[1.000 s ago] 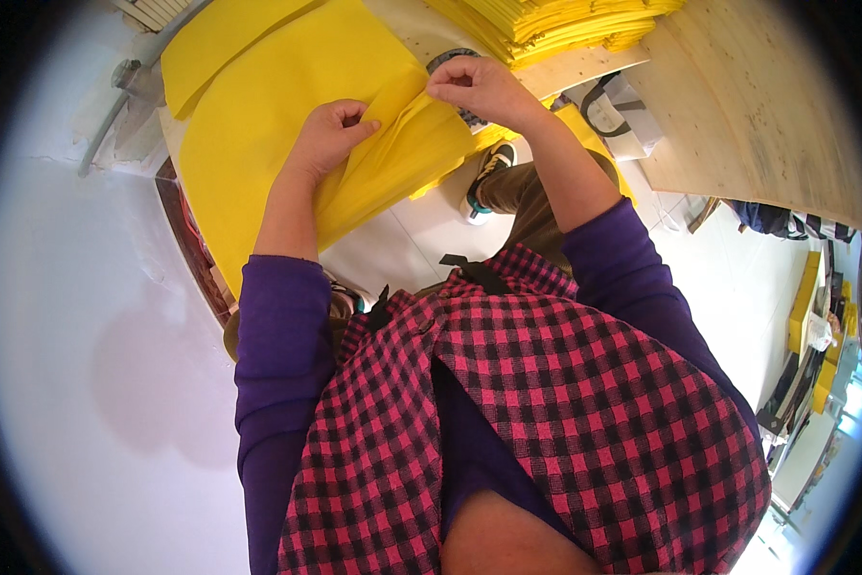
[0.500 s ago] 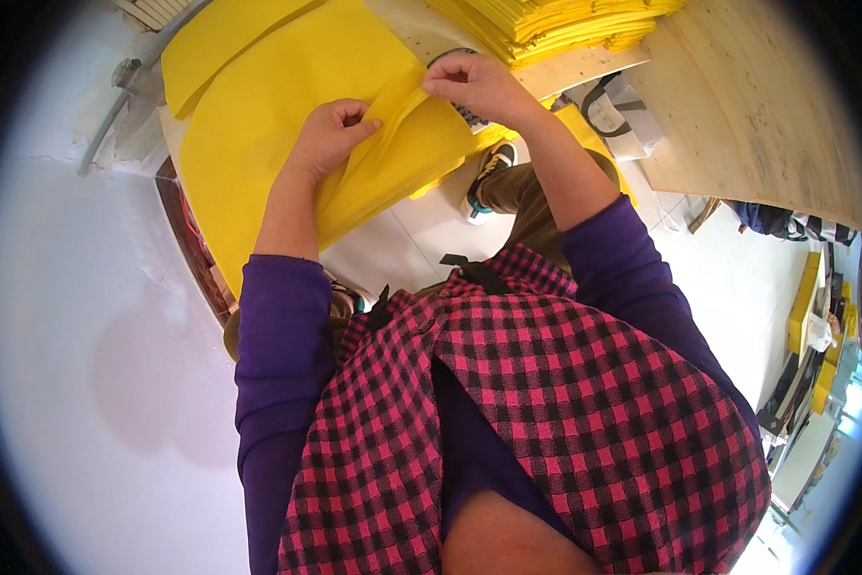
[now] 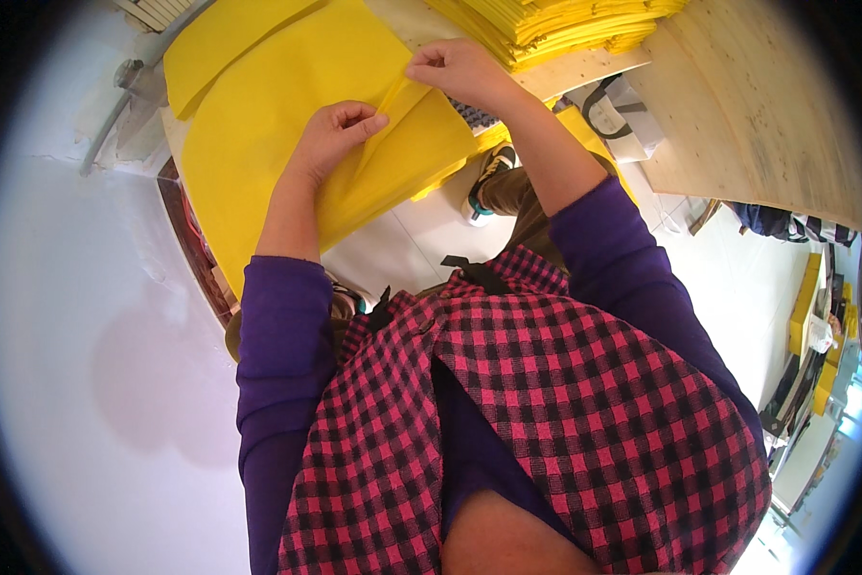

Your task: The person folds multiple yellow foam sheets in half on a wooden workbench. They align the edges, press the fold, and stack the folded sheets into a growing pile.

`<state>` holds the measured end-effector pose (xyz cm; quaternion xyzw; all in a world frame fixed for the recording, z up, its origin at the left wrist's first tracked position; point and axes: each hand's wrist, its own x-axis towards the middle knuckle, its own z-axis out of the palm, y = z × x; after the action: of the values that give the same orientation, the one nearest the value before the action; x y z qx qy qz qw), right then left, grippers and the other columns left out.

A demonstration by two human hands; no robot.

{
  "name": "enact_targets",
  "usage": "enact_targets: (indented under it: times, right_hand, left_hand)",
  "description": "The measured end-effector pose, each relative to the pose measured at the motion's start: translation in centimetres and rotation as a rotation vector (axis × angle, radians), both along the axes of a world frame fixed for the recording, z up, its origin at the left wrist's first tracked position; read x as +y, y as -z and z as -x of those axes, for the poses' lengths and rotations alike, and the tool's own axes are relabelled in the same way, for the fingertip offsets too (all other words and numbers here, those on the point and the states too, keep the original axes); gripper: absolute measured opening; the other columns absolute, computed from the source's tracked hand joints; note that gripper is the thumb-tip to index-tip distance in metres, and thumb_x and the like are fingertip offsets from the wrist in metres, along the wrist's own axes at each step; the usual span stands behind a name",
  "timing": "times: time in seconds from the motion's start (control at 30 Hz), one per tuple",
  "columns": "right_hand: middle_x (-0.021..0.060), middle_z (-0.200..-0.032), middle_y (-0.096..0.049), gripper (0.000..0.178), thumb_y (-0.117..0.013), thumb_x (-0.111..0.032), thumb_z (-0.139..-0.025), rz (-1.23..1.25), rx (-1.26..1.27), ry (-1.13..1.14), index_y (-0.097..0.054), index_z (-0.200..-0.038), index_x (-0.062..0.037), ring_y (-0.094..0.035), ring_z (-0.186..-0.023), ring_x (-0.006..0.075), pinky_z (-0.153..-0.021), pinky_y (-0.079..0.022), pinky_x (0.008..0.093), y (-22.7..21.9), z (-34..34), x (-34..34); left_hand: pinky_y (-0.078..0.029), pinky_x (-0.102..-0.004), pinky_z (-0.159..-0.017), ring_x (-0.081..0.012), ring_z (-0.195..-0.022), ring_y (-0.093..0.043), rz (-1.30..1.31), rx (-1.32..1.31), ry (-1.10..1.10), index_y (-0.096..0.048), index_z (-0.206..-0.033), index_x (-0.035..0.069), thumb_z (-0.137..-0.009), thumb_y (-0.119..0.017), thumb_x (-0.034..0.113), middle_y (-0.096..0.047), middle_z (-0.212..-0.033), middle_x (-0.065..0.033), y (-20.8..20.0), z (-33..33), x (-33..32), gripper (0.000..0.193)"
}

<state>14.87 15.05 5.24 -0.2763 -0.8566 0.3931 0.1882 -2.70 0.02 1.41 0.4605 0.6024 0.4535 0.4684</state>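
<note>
Pinching the yellow sheet point(image 3: 277, 101) with the right hand point(image 3: 461, 73), closed thumb to fingertips at the sheet's right edge, at the upper end of a narrow raised fold. Resting on the same sheet with the left hand point(image 3: 327, 139), fingers curled, thumb and forefinger just beside the lower part of that fold. Cannot tell, from this angle, whether gripping any of it there.

Spread mostly flat: the sheet, ahead and toward the left, near edge above the tiled floor point(image 3: 388, 251). Plain yellow across its upper face.

Seen beyond the right hand: thick stack of yellow sheets point(image 3: 555, 27) on the wooden bench point(image 3: 574, 70). Farther right: white bag point(image 3: 639, 139) with dark handle, near a large pale wooden panel point(image 3: 757, 105). Beside the right forearm: dark shoe point(image 3: 493, 172) with pale laces. Dressed in purple sleeves point(image 3: 282, 331) and a pink-and-black checked garment point(image 3: 584, 383).
</note>
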Motion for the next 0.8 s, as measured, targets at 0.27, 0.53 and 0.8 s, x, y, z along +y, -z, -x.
enact_targets:
  times: [0.27, 0.53, 0.8]
  right_hand:
    - [0.0025, -0.082, -0.067, 0.024, -0.066, -0.024, -0.084, 0.043, 0.108, 0.05, -0.068, -0.092, -0.0017, -0.06, -0.076, 0.0102, -0.071, -0.048, 0.0249, 0.7, -0.1, -0.1]
    - [0.0024, -0.082, -0.063, 0.023, -0.073, -0.02, -0.077, 0.299, 0.133, -0.121, -0.068, -0.095, -0.0071, -0.057, -0.074, 0.0117, -0.07, -0.047, 0.0254, 2.8, -5.0, 0.3]
    - [0.0035, -0.085, -0.056, 0.019, -0.074, -0.016, -0.074, 0.142, 0.017, -0.182, -0.068, -0.09, -0.0081, -0.054, -0.077, 0.0137, -0.07, -0.045, 0.0257, 4.6, -5.8, 0.1]
  left_hand:
    - [-0.047, -0.0233, -0.066, -0.0077, -0.07, -0.057, -0.004, 0.035, -0.026, -0.067, -0.095, -0.002, -0.083, -0.068, 0.019, -0.065, -0.08, -0.0007, 0.8, 0.1, 0.1, 0.024]
    - [-0.046, -0.0245, -0.064, -0.008, -0.069, -0.056, -0.052, 0.046, -0.035, -0.067, -0.092, -0.002, -0.084, -0.067, 0.018, -0.064, -0.078, -0.0007, 1.8, 0.5, 0.3, 0.022]
    - [-0.047, -0.0245, -0.066, -0.0085, -0.071, -0.057, -0.035, 0.032, -0.038, -0.067, -0.095, -0.002, -0.084, -0.067, 0.017, -0.065, -0.08, -0.0016, 1.6, 0.4, 0.2, 0.022]
